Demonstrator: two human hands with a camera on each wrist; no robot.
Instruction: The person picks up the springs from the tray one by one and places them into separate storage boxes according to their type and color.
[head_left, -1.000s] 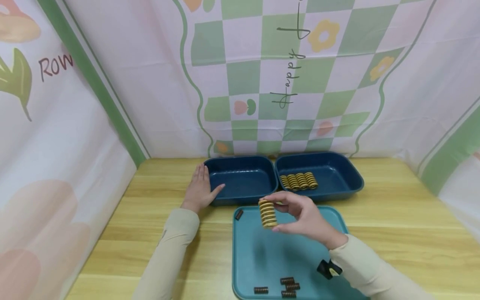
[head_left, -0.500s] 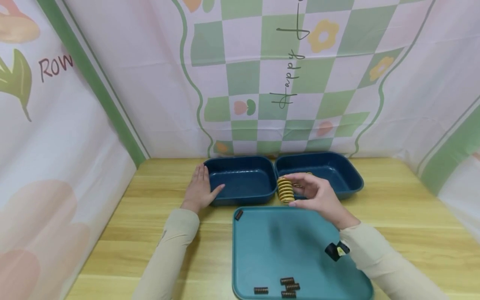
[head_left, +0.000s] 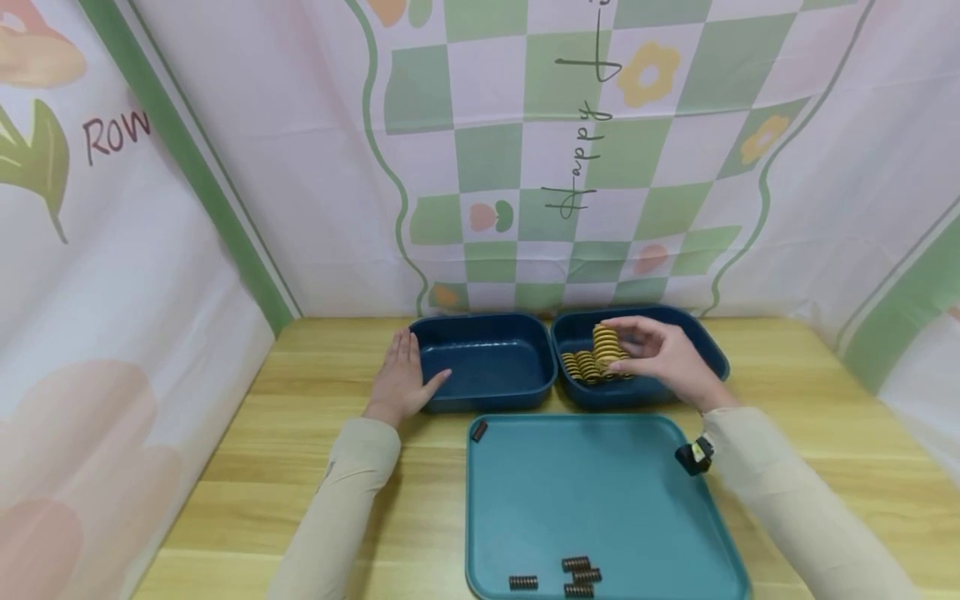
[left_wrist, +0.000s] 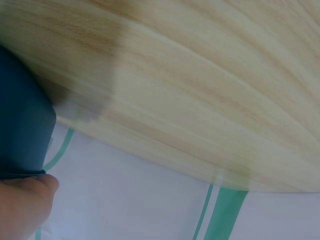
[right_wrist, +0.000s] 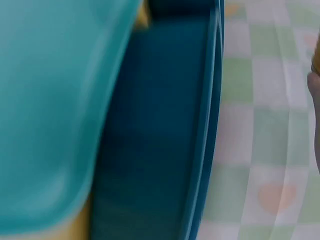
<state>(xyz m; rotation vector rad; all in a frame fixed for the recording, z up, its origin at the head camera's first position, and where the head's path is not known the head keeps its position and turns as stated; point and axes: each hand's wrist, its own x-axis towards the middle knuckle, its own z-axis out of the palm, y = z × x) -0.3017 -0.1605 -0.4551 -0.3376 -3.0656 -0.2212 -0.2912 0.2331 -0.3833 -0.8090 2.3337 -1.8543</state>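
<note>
You have bright, even, diffuse light in the head view, with soft shadows on the wooden table (head_left: 817, 417) beside the left sleeve (head_left: 348, 487) and at the far right of the teal tray (head_left: 577, 492), plus small glints inside the left bin (head_left: 487, 371); your left wrist view looks hazy and the table's far edge bows, while your right wrist view is much dimmer, the right bin (right_wrist: 155, 125) dark and the tray's rim blurred out of focus

lt. wood-grain tabletop (head_left: 840, 396) in front of me, printed fabric backdrop (head_left: 322, 167) behind w/ green & white checks (head_left: 491, 158), yellow flowers (head_left: 634, 75), "Happy" script (head_left: 576, 158), "ROW" lettering (head_left: 116, 137) on fabric panel (head_left: 172, 350) to my L, soft light
</note>
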